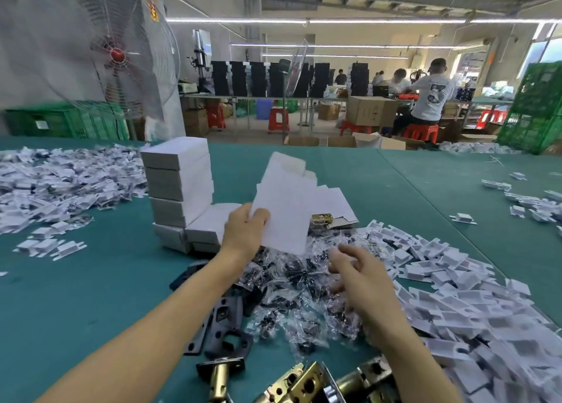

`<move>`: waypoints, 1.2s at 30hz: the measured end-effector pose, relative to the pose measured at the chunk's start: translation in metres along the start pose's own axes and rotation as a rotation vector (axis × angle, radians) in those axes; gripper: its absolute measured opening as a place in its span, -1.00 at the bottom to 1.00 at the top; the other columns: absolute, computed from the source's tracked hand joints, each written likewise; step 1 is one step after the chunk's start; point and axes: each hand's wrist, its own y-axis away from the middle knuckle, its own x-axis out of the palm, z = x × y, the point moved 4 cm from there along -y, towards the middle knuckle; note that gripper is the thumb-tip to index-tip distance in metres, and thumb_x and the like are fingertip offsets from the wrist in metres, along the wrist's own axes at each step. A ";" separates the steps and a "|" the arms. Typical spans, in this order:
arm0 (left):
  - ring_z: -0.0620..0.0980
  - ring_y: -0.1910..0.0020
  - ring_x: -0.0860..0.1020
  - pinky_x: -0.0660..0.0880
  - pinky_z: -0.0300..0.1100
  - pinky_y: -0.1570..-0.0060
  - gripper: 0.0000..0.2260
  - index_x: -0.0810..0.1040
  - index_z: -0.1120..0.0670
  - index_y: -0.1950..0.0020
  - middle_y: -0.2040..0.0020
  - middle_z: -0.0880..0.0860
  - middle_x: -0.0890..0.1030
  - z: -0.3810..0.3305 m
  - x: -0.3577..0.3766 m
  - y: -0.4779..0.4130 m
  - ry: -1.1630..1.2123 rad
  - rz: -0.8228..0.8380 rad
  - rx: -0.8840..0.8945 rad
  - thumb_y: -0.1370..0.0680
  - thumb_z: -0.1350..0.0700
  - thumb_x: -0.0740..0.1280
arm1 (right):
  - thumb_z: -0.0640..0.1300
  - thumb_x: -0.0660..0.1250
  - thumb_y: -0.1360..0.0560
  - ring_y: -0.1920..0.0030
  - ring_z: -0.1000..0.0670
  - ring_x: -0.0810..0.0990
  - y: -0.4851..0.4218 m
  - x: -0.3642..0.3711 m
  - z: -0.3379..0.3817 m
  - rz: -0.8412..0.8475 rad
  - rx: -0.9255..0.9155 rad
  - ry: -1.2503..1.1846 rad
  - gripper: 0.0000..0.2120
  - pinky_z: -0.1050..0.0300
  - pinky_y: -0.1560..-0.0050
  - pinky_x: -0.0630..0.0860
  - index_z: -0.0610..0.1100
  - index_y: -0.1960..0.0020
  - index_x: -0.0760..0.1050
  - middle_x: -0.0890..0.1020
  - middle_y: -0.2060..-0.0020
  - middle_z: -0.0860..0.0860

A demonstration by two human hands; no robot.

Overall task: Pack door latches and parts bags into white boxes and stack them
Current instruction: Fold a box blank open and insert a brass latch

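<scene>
Our left hand (244,230) pinches the edge of the white box (282,217), probably light and floppy. Our right hand (362,281) hovers with fingers apart over slippery-looking parts bags (289,284).

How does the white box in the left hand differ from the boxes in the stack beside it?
The held box is open, flap up, gripped in the air by the left hand; the stacked boxes are closed and rest on the table. The held box is tilted; the stacked boxes lie flat, one on another. Both are plain white.
</scene>
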 end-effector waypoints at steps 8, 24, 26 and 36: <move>-0.09 0.13 0.55 0.45 -0.17 0.05 -0.80 0.60 0.12 -0.14 -0.02 0.00 0.65 0.015 0.007 0.045 -0.371 0.548 -0.158 -0.55 0.10 0.40 | -0.21 0.33 -0.58 0.09 -0.09 0.70 -0.001 -0.003 -0.002 -0.046 0.049 -0.199 -0.85 -0.09 0.14 0.66 -0.03 -0.11 0.51 0.69 0.05 -0.04; -0.06 -0.08 0.67 0.58 -0.10 -0.10 -0.23 0.31 -0.27 -0.23 -0.15 -0.06 0.60 -0.004 0.028 0.061 0.215 0.411 -0.147 -0.12 -0.27 0.59 | 0.06 0.45 -0.47 -0.03 0.03 0.69 0.022 0.026 0.032 0.488 -0.245 -0.056 -0.75 0.11 0.07 0.66 0.21 -0.14 0.57 0.69 -0.02 0.11; 0.04 -0.06 0.68 0.58 -0.01 -0.07 -0.27 0.41 -0.17 -0.21 -0.14 0.03 0.63 0.000 0.025 0.060 0.273 0.357 -0.194 -0.09 -0.25 0.56 | 0.07 0.47 -0.46 -0.06 0.10 0.67 0.023 0.027 0.030 0.529 -0.241 -0.006 -0.68 0.24 0.00 0.62 0.33 -0.17 0.53 0.68 -0.04 0.16; -0.05 0.00 0.67 0.57 -0.08 0.02 -0.53 0.68 -0.09 -0.07 -0.01 -0.05 0.71 -0.004 0.001 0.058 0.066 0.726 -0.281 -0.20 -0.19 0.52 | 0.24 0.37 -0.41 -0.15 0.20 0.59 0.019 0.020 0.039 0.281 -0.332 0.026 -0.41 0.12 -0.05 0.62 0.35 -0.41 0.32 0.50 -0.26 0.27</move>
